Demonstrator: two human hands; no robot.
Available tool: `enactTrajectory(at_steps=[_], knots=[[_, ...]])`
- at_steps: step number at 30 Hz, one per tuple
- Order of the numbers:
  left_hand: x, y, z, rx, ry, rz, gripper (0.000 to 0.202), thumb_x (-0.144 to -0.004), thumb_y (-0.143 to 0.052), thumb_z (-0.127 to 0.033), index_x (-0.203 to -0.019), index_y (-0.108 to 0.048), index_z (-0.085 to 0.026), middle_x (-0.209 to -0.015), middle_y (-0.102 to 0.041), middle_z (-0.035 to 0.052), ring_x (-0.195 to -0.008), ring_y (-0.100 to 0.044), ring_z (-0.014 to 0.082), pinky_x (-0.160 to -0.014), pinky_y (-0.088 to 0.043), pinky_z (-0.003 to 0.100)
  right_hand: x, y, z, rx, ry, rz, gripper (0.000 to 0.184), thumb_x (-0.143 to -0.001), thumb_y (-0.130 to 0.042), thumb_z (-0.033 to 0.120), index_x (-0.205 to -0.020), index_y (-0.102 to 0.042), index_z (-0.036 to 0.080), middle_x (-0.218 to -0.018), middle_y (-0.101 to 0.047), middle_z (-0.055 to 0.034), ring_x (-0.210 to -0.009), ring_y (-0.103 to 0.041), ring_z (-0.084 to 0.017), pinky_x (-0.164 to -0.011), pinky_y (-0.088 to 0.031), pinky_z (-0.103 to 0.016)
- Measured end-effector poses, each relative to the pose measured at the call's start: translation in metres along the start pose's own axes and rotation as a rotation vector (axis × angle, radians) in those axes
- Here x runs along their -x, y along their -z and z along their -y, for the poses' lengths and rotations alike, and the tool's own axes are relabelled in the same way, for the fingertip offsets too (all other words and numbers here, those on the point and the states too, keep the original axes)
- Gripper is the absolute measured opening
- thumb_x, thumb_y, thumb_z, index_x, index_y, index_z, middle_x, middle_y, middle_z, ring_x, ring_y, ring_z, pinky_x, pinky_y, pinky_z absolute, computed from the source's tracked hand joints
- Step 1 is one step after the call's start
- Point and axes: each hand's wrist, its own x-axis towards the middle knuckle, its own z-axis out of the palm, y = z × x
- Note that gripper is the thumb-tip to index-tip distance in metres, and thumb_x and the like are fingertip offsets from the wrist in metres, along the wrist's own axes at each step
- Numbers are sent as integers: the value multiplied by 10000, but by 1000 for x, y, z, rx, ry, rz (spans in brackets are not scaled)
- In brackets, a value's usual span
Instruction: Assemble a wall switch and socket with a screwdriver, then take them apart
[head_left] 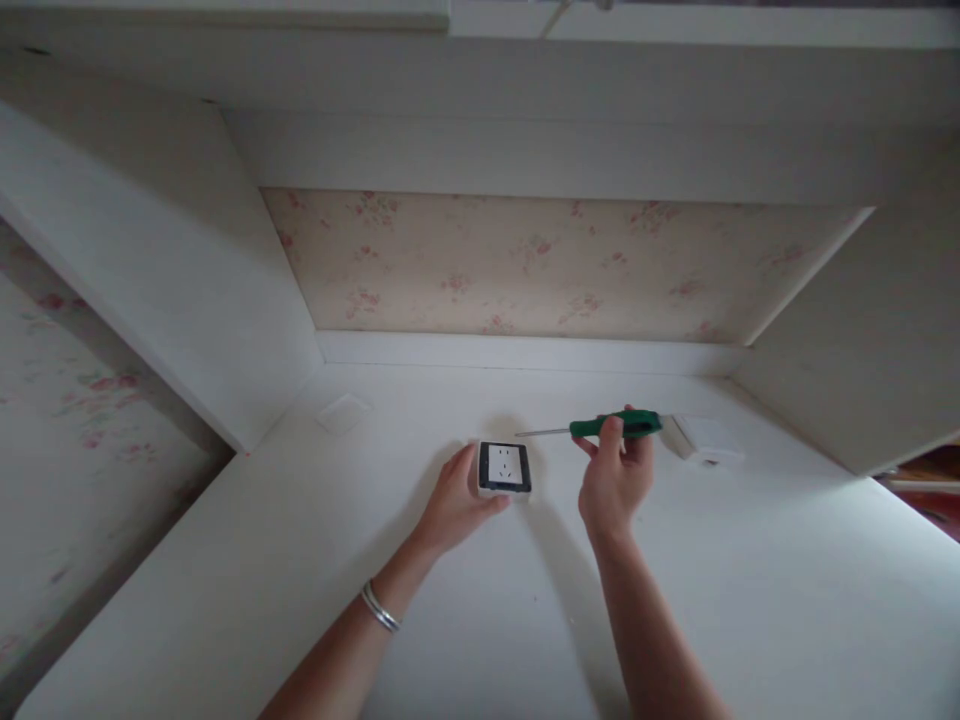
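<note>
My left hand grips a small square wall socket with a dark face and white slots, held just above the white desk top. A silver bracelet sits on that wrist. To the right, my right hand is closed round the green handle of a screwdriver. Its thin metal shaft points left, with the tip a little above and to the right of the socket.
A white box-like part lies on the desk right of the screwdriver. A flat white square plate lies at the back left. Floral wallpaper backs the alcove, with white side panels left and right.
</note>
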Motion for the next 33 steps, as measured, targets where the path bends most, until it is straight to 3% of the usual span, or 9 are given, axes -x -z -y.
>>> enactTrajectory(at_steps=[3, 5, 9, 19, 24, 33], knots=[[-4, -5, 3, -159, -96, 46, 893, -634, -779, -385, -1389, -326, -233, -1391, -420, 115, -1293, -368, 302, -1064, -309, 436, -4, 14, -6, 63, -31, -46, 509, -811, -595, 482, -1236, -504, 217, -987, -561, -46, -926, -576, -188, -669, -585, -347], [-3, -6, 7, -275, -135, 71, 898, -683, -745, -403, -1424, -267, -233, -1463, -325, 114, -1335, -314, 298, -1090, -279, 444, -3, 19, -8, 117, -40, -26, 538, -802, -600, 492, -1255, -495, 223, -963, -572, -45, -880, -594, -185, -621, -587, -324], [3, -7, 14, -413, -179, 79, 689, -818, -617, -392, -1417, -304, -259, -1520, -206, 63, -1370, -265, 256, -1108, -279, 419, 2, 19, -7, 147, -16, 47, 582, -822, -579, 471, -1341, -417, 263, -960, -574, -37, -746, -610, -154, -570, -589, -325], [8, -5, 13, -374, -172, 51, 666, -769, -675, -346, -1370, -399, -262, -1494, -277, 37, -1344, -323, 231, -1114, -314, 381, 15, 18, -12, 256, 126, 182, 734, -825, -587, 387, -1458, -251, 226, -1006, -635, -85, -841, -626, -186, -614, -577, -301], [9, 0, 14, -324, -162, 87, 649, -760, -682, -343, -1351, -427, -260, -1509, -236, 50, -1337, -338, 235, -1075, -373, 372, 18, 19, -10, 255, 199, 259, 716, -850, -573, 346, -1464, -218, 253, -1028, -643, -76, -823, -625, -165, -632, -572, -286], [6, 15, 13, -268, -205, 146, 591, -704, -736, -316, -1253, -530, -243, -1430, -360, 49, -1305, -371, 233, -1101, -341, 360, 23, 19, -14, 133, 330, 420, 661, -903, -504, 262, -1454, -147, 336, -1176, -586, -101, -787, -640, -147, -571, -556, -266]])
